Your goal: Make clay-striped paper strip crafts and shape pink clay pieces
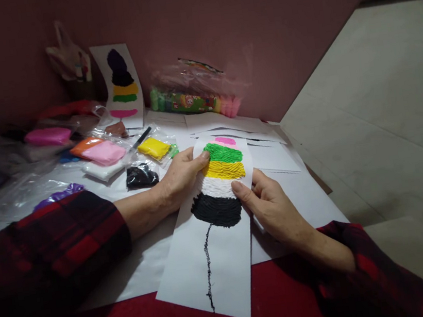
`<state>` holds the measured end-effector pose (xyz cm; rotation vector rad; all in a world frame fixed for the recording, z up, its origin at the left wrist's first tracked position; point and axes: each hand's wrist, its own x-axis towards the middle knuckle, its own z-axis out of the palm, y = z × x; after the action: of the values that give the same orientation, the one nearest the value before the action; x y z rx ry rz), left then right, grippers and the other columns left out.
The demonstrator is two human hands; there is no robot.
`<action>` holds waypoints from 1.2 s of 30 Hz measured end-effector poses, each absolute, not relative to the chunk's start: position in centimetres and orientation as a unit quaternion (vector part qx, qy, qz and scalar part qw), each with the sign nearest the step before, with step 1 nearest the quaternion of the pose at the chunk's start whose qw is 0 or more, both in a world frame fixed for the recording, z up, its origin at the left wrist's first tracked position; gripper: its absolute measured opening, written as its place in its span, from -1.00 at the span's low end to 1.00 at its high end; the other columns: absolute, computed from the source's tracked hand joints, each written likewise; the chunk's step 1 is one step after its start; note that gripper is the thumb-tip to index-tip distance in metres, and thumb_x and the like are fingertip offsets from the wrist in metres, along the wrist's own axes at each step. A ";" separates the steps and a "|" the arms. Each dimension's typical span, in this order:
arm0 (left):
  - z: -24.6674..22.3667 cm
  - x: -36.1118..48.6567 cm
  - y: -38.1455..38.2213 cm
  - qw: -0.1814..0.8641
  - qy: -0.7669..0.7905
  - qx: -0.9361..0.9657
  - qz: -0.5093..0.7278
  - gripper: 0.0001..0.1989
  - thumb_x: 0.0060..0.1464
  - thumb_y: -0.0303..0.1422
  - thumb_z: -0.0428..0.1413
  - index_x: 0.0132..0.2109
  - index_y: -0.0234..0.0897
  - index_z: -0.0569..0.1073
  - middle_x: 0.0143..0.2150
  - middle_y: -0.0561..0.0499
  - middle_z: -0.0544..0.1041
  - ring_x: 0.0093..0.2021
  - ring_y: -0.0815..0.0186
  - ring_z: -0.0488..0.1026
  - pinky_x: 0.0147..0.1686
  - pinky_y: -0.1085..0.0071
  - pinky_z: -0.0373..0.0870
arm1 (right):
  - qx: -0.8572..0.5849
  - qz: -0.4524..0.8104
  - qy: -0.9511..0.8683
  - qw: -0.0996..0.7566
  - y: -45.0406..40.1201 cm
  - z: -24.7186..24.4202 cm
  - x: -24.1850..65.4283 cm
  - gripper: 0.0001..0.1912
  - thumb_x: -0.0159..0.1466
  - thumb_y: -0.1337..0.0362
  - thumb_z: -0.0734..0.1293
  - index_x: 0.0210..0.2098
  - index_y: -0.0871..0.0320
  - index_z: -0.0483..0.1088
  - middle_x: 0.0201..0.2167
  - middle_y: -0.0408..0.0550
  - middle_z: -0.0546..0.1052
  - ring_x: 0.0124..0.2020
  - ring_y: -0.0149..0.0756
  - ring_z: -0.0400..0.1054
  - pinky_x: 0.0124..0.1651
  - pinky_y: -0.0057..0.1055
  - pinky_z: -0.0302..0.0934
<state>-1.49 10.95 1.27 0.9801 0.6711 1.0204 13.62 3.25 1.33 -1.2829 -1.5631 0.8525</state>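
Note:
A long white paper card is held up between both hands, tilted toward me. Textured clay bands in pink, green, yellow, white and black cover its upper half, and a thin black line runs down below them. My left hand grips the card's left edge, thumb on the green band. At the right edge my right hand pinches the card, its thumb by the white band. The fingers behind the card are partly hidden.
Packets of yellow clay, black clay and pink clay lie to the left. Another banded card leans on the wall. Behind are a plastic bag of coloured sticks and white sheets. Tiled floor shows at right.

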 end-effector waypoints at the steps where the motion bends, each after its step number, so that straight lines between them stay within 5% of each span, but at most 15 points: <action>1: 1.3 -1.5 10.9 0.709 0.301 0.443 0.459 -0.92 0.13 -0.41 0.10 -0.29 -0.36 0.39 -0.33 -0.08 0.56 -0.30 0.25 0.52 -0.21 0.33 0.40 | -0.520 0.345 -0.634 0.457 3.3 1.3 13.6 -0.82 0.31 0.16 0.26 -0.13 0.07 0.33 -0.52 -0.16 0.39 -0.39 -0.22 0.34 -0.36 -0.26 0.30; 7: 1.3 -1.4 10.9 0.709 0.302 0.441 0.460 -0.92 0.14 -0.42 0.09 -0.26 -0.38 0.41 -0.34 -0.07 0.56 -0.35 0.29 0.51 -0.23 0.35 0.40 | -0.511 0.350 -0.633 0.465 3.3 1.2 13.6 -0.75 0.31 0.14 0.27 -0.07 0.09 0.33 -0.38 -0.11 0.47 -0.34 -0.24 0.37 -0.25 -0.22 0.33; 17: 1.4 -1.4 10.9 0.708 0.310 0.443 0.455 -0.89 0.14 -0.42 0.08 -0.20 -0.38 0.43 -0.31 -0.09 0.58 -0.35 0.27 0.52 -0.30 0.37 0.41 | -0.519 0.348 -0.633 0.457 3.2 1.4 13.6 -0.75 0.31 0.16 0.27 -0.06 0.11 0.32 -0.42 -0.13 0.44 -0.44 -0.29 0.31 -0.30 -0.25 0.32; 26: 1.2 -1.5 11.0 0.710 0.295 0.448 0.456 -0.86 0.17 -0.44 0.04 -0.16 -0.41 0.44 -0.31 -0.10 0.58 -0.30 0.24 0.53 -0.20 0.31 0.44 | -0.522 0.347 -0.630 0.459 3.2 1.3 13.6 -0.78 0.32 0.18 0.27 -0.06 0.08 0.33 -0.48 -0.16 0.40 -0.46 -0.28 0.29 -0.33 -0.25 0.32; 36: 1.2 -1.4 11.0 0.708 0.284 0.449 0.465 -0.86 0.15 -0.46 0.04 -0.17 -0.43 0.44 -0.30 -0.12 0.58 -0.28 0.23 0.53 -0.15 0.28 0.43 | -0.515 0.362 -0.627 0.459 3.1 1.3 13.5 -0.70 0.32 0.17 0.26 0.02 0.12 0.30 -0.32 -0.06 0.51 -0.34 -0.25 0.38 -0.24 -0.23 0.34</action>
<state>-1.37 10.97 1.22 0.9967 0.6311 1.0325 13.54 3.11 1.35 -1.2676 -1.5446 0.8921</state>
